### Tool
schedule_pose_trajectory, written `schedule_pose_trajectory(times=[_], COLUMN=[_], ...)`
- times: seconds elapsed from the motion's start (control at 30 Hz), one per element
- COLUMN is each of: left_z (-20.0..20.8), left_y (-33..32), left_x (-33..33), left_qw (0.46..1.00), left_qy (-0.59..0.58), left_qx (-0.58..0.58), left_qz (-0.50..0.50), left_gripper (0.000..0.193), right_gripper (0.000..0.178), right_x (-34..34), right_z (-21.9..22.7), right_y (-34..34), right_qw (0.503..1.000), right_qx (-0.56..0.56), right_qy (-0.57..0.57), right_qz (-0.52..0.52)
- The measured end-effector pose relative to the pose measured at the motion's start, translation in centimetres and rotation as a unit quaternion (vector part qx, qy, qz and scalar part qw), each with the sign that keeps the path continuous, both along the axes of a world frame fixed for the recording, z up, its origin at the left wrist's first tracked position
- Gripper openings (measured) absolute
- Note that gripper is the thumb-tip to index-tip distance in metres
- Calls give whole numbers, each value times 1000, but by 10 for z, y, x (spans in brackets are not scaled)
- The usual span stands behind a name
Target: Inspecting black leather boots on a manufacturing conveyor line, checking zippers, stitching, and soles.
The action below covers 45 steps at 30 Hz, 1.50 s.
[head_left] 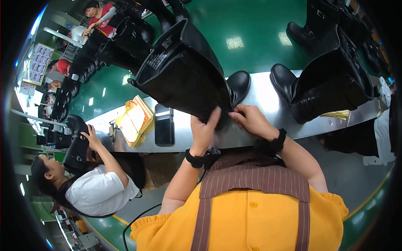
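Note:
A tall black boot (188,79) stands on the metal bench in front of me, its wide shaft opening tilted up and to the left. Pale lettering shows inside the shaft, and the rounded toe points away to the right. My left hand (204,131) grips the near side of the boot low down, thumb up against the black leather and the other fingers partly hidden. On the ankle's right side, my right hand (253,120) pinches with thumb and forefinger. Whatever sits between those fingertips is too small to make out.
Another tall black boot (326,83) stands to the right. Left of my hands lie a dark phone (164,125) and yellow-and-red papers (136,121). A person in a white shirt (98,190) handles a black boot (76,144). More boots (119,50) line the green surface (251,25).

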<state>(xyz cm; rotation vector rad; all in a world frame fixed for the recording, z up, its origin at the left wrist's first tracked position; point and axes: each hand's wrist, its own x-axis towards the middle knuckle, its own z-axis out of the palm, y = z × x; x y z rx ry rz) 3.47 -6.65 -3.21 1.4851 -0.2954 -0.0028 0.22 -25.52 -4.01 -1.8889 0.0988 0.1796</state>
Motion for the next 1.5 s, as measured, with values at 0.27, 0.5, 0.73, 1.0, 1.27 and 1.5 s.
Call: schedule_pose_trajectory(times=[0.27, 0.5, 0.73, 1.0, 1.27, 1.5], left_z=[-18, -17, -3, -7, 10, 73], left_y=[5, 0, -12, -17, -8, -71], left_x=[-6, -8, -19, -20, -26, -33], left_qw=[989, 983, 988, 984, 952, 931], left_qy=[84, 28, -9, 65, -241, -343], left_qx=[93, 183, 152, 160, 112, 62], left_qz=[-75, -15, 27, 44, 153, -112], left_gripper=[45, 44, 43, 41, 77, 36], right_gripper=[35, 35, 37, 33, 51, 65], right_x=[8, -1, 3, -2, -93, -117], right_z=[-1, 61, 150, 200, 170, 172], right_y=[5, 28, 32, 21, -69, -123], right_qw=[968, 971, 964, 946, 605, 740], right_qx=[216, 235, 243, 254, -315, -361], right_qy=[122, -41, -107, -189, -687, -445], right_qz=[36, -29, -11, 67, -252, -353])
